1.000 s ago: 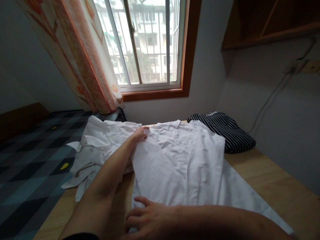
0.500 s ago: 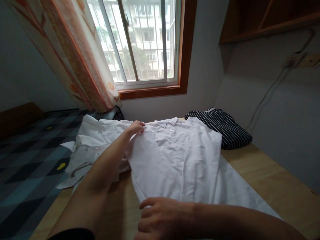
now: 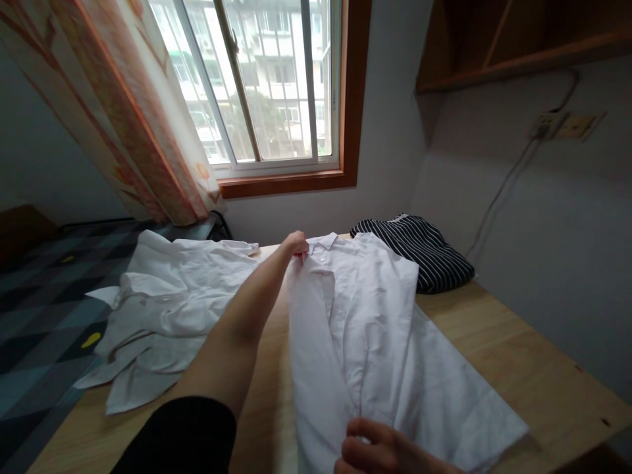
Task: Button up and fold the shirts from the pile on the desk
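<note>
A white button-up shirt [image 3: 370, 316] lies on the wooden table with its collar toward the window. Near the collar, my left hand [image 3: 297, 245] is closed on the shirt's left edge, which is folded over toward the middle of the front. My right hand [image 3: 378, 447], low in the picture and partly cut off by the frame, has its fingers curled on the same shirt near its lower part. The far sleeve side spreads out to the right across the table.
A second white shirt [image 3: 168, 296] lies crumpled on the left, partly over the checked bedding [image 3: 34, 316]. Folded black-and-white striped cloth [image 3: 419, 253] sits at the back right of the wooden table [image 3: 523, 355]. A curtain [image 3: 128, 118] hangs beside the window.
My left hand has moved right, carrying the shirt's left edge inward over the front. My right hand has shifted right and lower. The view has turned slightly to the right.
</note>
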Available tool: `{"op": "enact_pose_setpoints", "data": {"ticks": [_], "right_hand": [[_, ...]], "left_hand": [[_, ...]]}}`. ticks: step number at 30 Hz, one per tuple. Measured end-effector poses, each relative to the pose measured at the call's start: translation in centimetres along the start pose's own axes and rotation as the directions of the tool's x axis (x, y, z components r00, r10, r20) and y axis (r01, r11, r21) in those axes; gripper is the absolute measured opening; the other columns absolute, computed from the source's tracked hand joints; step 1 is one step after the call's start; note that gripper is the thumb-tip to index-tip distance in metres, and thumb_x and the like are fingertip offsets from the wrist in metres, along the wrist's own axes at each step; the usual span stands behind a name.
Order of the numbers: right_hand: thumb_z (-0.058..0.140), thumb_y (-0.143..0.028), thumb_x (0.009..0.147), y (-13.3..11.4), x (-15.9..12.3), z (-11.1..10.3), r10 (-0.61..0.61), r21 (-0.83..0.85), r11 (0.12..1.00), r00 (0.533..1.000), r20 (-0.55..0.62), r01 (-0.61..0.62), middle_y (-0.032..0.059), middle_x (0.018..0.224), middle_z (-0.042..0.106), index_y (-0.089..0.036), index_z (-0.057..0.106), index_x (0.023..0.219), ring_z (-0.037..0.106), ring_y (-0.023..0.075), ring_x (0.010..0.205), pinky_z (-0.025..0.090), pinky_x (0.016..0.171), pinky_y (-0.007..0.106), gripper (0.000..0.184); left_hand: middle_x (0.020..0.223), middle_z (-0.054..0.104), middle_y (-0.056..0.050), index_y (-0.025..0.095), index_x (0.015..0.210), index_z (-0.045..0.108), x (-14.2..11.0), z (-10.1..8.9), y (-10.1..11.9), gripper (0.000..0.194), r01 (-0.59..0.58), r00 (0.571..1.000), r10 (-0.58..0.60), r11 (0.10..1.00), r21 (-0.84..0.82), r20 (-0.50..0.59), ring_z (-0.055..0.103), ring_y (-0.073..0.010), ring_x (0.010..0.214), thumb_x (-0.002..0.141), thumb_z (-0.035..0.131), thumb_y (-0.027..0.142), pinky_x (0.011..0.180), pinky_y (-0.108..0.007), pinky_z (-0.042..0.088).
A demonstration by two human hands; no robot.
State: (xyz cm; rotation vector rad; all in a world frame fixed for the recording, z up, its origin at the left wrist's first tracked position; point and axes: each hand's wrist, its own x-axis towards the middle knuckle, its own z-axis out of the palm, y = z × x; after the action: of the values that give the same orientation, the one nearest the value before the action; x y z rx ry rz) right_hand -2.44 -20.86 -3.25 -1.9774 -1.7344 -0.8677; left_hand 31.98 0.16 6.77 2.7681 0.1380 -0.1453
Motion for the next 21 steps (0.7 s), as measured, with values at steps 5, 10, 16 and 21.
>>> {"op": "enact_pose_setpoints", "data": {"ticks": [5,10,16,21], "right_hand": [[0.053,-0.018,0.097,-0.2,-2.2,0.5,0.075,-0.002,0.997,0.997,0.018,-0.075,-0.0068,0.054,0.045,-0.021,0.056,0.079,0.038,0.0104,0.049,0.041,0.058,0.026,0.018],[0.049,-0.008,0.093,0.0,-2.2,-1.3,0.091,0.054,0.994,0.996,-0.023,-0.09,-0.004,0.057,0.046,-0.017,0.061,0.088,0.04,0.012,0.051,0.037,0.053,0.027,0.015],[0.054,-0.019,0.095,-0.1,-2.0,-3.0,0.081,0.171,0.981,0.993,0.088,-0.096,0.0018,0.07,0.057,-0.015,0.061,0.089,0.053,0.015,0.063,0.044,0.06,0.029,0.01],[0.057,-0.034,0.097,-0.8,-2.7,-1.7,0.063,0.232,0.968,0.988,0.143,-0.095,0.0058,0.096,0.067,-0.019,0.061,0.085,0.06,0.0174,0.097,0.049,0.088,0.031,0.019]], "left_hand": [[0.104,0.071,-0.016,0.008,0.117,0.066,-0.8,2.3,0.9,0.042,-0.103,0.993,0.102,0.994,-0.028,-0.065,0.068,-0.0239,0.091,0.077,0.067,0.022,0.078,-0.027,0.052],[0.136,0.057,-0.013,0.013,0.124,0.062,-4.5,1.8,-1.6,0.04,-0.315,0.94,0.311,0.949,-0.004,-0.143,0.053,-0.0228,0.124,0.094,0.052,0.037,0.107,-0.03,0.037],[0.157,0.031,-0.013,0.017,0.144,0.045,-12.1,4.9,-6.4,0.056,-0.58,0.814,0.568,0.799,0.158,0.12,0.026,-0.0268,0.146,0.096,0.044,0.046,0.117,-0.041,0.02],[0.16,0.015,-0.015,0.019,0.153,0.027,-14.2,7.5,-7.9,0.07,-0.549,0.836,0.524,0.805,0.225,0.162,0.012,-0.0296,0.149,0.095,0.039,0.055,0.118,-0.049,0.012]]}}
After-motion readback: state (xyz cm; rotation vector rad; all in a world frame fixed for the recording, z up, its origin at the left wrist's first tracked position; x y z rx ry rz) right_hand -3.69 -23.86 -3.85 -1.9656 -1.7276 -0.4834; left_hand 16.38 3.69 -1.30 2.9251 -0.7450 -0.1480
